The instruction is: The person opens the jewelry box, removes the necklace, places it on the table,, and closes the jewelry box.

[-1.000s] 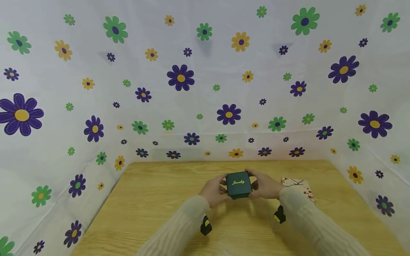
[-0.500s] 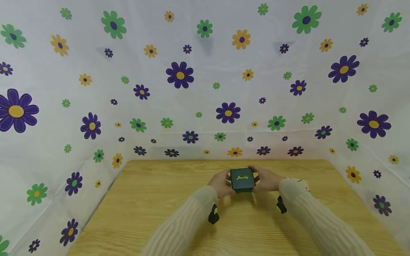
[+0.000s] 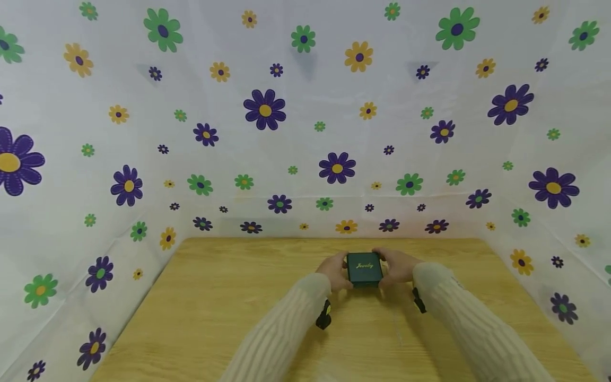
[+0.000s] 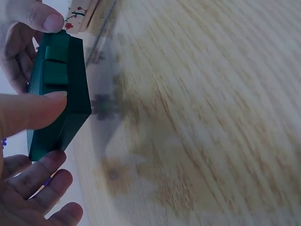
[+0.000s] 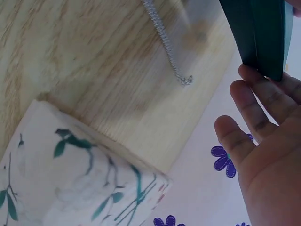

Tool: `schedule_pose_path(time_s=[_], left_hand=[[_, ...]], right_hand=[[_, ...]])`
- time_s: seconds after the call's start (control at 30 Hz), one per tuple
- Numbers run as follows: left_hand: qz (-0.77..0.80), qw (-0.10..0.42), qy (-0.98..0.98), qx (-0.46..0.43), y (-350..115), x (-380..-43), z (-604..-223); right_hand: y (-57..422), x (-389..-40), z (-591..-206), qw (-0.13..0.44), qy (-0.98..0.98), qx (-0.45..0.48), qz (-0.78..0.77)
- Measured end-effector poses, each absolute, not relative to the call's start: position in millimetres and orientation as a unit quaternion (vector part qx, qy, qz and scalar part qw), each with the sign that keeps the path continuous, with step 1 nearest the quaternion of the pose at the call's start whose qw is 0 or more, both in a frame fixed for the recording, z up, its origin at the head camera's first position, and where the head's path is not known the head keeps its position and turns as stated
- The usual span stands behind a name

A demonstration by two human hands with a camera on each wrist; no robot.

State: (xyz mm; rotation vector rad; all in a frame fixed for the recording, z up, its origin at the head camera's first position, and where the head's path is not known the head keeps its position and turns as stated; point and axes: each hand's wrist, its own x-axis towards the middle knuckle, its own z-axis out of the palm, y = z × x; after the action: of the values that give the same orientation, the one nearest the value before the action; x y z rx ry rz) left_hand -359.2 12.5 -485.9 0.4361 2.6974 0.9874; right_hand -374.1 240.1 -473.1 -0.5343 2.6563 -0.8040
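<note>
A dark green jewelry box [image 3: 365, 269], with "Jewelry" in gold script on its closed lid, is held between both hands near the back of the table. My left hand [image 3: 335, 271] grips its left side; in the left wrist view the thumb lies on the front face, beside a green ribbon bow [image 4: 56, 70], with fingertips underneath. From the right, my right hand [image 3: 400, 266] grips the opposite side, fingertips against the box in the right wrist view. The box appears raised slightly off the table. On the wood below lies a thin silver chain [image 5: 162, 40].
A pale box-like item with a floral branch print [image 5: 75, 165] stands by my right wrist, mostly covered by the sleeve in the head view. The wooden table [image 3: 229, 313] meets flower-printed white sheeting [image 3: 305, 132] at its back and sides.
Both hands have carried the jewelry box a little to the right, and its lid has turned straighter to the view. The right sleeve now covers most of the floral item.
</note>
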Motion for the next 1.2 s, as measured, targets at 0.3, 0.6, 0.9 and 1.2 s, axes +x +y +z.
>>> schedule_pose_path(time_s=[0.3,0.6,0.9,1.2], left_hand=[[0.296,0.100,0.935,0.165,13.9,-373.2,-498.9],[0.229,0.087,0.955,0.169,16.2,-376.1,-502.6],[0.129,0.085,0.973,0.174,17.7,-372.9,-497.2],[0.113,0.069,0.975,0.180,15.5,-374.5,-506.2]], right_hand=[[238.2,-375.0,-477.0,0.151,0.928,-0.195,-0.281],[238.9,-374.5,-483.7,0.159,0.935,-0.159,-0.275],[241.6,-372.9,-486.9,0.141,0.950,-0.170,-0.220],[245.5,-375.7,-491.6,0.122,0.954,-0.194,-0.192]])
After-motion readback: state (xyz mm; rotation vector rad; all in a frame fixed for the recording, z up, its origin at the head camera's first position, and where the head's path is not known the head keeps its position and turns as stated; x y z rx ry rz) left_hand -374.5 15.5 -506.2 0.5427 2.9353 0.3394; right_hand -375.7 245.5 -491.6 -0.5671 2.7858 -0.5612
